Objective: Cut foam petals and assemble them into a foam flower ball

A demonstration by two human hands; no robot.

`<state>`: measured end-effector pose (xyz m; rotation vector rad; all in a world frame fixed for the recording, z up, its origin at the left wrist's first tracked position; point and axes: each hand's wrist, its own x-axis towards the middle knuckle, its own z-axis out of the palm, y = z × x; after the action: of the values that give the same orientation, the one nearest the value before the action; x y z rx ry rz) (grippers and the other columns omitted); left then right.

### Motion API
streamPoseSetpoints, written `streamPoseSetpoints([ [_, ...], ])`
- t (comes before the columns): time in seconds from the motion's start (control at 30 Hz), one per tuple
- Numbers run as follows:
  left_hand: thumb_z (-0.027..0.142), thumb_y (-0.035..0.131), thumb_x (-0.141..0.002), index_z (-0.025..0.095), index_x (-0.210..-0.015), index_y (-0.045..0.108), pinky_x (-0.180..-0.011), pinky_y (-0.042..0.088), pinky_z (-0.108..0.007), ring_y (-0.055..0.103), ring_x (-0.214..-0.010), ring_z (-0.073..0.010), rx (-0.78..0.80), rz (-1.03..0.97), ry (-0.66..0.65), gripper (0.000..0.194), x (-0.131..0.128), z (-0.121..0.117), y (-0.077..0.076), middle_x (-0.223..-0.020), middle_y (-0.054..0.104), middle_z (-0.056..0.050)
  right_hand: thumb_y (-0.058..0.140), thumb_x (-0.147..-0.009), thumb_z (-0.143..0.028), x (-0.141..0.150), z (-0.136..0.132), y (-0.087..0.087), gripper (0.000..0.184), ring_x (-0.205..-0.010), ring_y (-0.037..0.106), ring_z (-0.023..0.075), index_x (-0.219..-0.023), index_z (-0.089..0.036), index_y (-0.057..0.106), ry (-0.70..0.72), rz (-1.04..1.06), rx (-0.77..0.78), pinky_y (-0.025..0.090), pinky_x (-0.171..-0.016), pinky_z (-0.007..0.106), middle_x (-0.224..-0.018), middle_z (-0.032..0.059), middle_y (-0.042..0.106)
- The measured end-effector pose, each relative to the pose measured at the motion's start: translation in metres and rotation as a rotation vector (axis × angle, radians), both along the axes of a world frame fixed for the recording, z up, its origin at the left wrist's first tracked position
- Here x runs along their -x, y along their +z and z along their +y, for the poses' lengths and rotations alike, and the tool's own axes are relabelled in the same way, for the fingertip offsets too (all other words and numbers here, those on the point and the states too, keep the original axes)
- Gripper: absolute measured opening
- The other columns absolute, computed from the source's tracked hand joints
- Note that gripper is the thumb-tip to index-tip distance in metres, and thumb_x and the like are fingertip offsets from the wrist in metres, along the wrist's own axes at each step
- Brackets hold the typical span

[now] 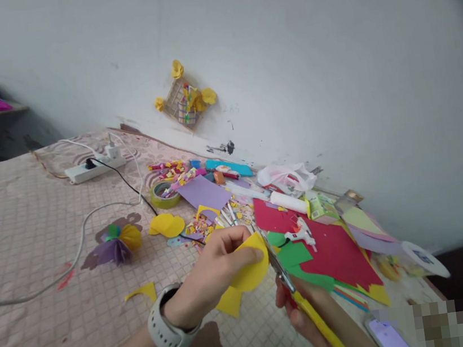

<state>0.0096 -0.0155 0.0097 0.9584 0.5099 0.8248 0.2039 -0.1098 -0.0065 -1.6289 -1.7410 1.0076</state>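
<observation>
Yellow paper (249,270) is being pinched by the left hand (214,272) — thumb lying near the curved edge, keeping it steady — while the right hand (301,315) is gripping yellow-handled scissors (278,264), blades meeting that edge.

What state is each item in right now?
Left hand: pinching yellow paper
Yellow paper: curved cut edge, held up
Right hand: holding scissors
Scissors: blades at paper's edge
Glue gun: lying on red paper
Tape roll: lying flat
Power strip: two plugs in
Phone: screen lit
Plastic bag: crumpled
</observation>
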Motion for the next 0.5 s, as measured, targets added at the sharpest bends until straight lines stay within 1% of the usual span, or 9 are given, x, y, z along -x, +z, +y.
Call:
streamPoseSetpoints([
  [0.13,0.029,0.069,-0.071,0.016,-0.065,0.057,-0.046,0.034,-0.019,0.05,-0.048,-0.0077,-0.002,-0.003,0.003,0.019,0.0,-0.0001,-0.0002,-0.059,0.056,0.002,0.055,-0.082,-0.053,-0.0021,0.0019,-0.0044,0.031,-0.056,0.05,0.016,-0.083,-0.023,0.056,-0.004,-0.011,0.053,0.042,-0.053,0.025,-0.065,-0.0009,0.052],
  [0.2,0.029,0.069,-0.072,0.016,-0.066,0.057,-0.046,0.034,-0.019,0.051,-0.049,-0.0077,-0.009,-0.016,-0.002,0.019,-0.0002,-0.0005,-0.0008,-0.06,0.056,0.001,0.054,-0.082,-0.053,-0.002,0.0031,-0.0055,0.03,-0.054,0.049,0.0156,-0.082,-0.023,0.056,0.0,-0.013,0.044,0.041,-0.052,0.025,-0.063,-0.0014,0.051],
  [0.3,0.028,0.07,-0.073,0.016,-0.067,0.057,-0.047,0.035,-0.019,0.051,-0.049,-0.008,-0.008,-0.049,-0.001,0.019,-0.0019,-0.002,-0.0021,-0.06,0.057,0.001,0.051,-0.083,-0.061,-0.001,0.0042,-0.0061,0.038,-0.053,0.046,0.0149,-0.081,-0.023,0.054,0.003,0.014,0.032,0.039,-0.05,0.025,-0.061,-0.0022,0.047],
  [0.43,0.027,0.07,-0.074,0.016,-0.066,0.055,-0.046,0.034,-0.019,0.05,-0.048,-0.0078,0.013,-0.083,0.031,0.02,-0.0059,-0.0053,-0.0046,-0.058,0.057,0.002,0.045,-0.081,-0.073,0.0016,0.0037,-0.0046,0.05,-0.051,0.038,0.0133,-0.079,-0.023,0.051,-0.007,0.036,0.033,0.032,-0.045,0.024,-0.06,-0.0037,0.041],
  [0.5,0.027,0.069,-0.075,0.016,-0.067,0.055,-0.047,0.034,-0.019,0.051,-0.048,-0.0082,0.021,-0.103,0.046,0.02,-0.0079,-0.0066,-0.0063,-0.058,0.057,0.001,0.041,-0.081,-0.076,0.0028,0.0026,-0.0024,0.053,-0.052,0.038,0.0137,-0.079,-0.023,0.05,0.007,-0.014,0.008,0.032,-0.045,0.025,-0.061,-0.0036,0.042],
])
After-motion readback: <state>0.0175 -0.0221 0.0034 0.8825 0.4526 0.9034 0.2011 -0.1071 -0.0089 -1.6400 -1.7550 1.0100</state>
